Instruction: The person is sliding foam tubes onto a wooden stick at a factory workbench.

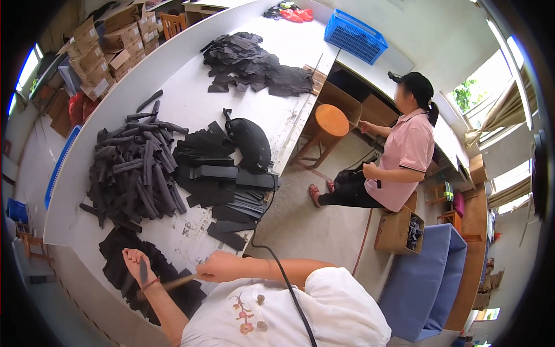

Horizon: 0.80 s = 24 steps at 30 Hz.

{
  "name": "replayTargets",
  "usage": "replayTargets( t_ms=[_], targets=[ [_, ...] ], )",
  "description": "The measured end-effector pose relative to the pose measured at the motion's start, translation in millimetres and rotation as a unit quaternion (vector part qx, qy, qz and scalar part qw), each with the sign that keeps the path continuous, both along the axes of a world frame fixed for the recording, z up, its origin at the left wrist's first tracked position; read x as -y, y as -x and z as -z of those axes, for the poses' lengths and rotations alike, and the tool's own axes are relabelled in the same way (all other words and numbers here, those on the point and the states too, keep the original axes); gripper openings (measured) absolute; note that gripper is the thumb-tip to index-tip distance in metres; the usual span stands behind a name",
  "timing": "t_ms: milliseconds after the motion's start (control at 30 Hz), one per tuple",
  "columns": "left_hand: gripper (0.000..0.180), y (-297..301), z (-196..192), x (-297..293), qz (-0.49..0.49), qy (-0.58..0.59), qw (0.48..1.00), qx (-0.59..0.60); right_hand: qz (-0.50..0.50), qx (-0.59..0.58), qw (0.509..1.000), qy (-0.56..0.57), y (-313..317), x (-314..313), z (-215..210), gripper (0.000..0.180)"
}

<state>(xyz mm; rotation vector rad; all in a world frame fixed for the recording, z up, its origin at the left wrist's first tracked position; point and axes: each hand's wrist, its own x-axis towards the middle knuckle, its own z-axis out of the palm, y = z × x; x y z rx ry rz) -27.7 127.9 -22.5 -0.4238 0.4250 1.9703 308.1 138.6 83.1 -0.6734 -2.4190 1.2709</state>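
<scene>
My left hand (134, 261) is closed on a narrow dark grey strip (143, 270) with a tapered end, over a heap of flat black fabric pieces (115, 246). My right hand (215, 266) makes a fist around a light wooden stick (180, 282), whose far end reaches behind my left forearm. Beyond my hands lies a big pile of dark rolled tubes (144, 165). To its right are stacked flat black pieces (202, 144), neat dark grey strips (245, 203) and a stuffed black bag (248, 139).
The white table (185, 110) has a raised rim. More black pieces (248, 63) and a blue basket (355, 36) are farther back. A black cable (272, 254) runs across my chest. A person in pink (404, 153) stands near a wooden stool (332, 120) and a carton (399, 231).
</scene>
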Motion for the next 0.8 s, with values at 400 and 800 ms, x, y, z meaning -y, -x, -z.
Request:
replayTargets(
  t_ms=[400,800],
  targets=[
    [0.024,-2,51,31,0.182,-0.043,0.98,-0.071,-0.052,-0.191,0.978,0.069,100,-11,25,0.02],
    [0.033,-109,-76,35,0.211,0.065,0.769,-0.6,0.173,-0.265,0.938,0.14,101,-47,-6,0.017]
  ],
)
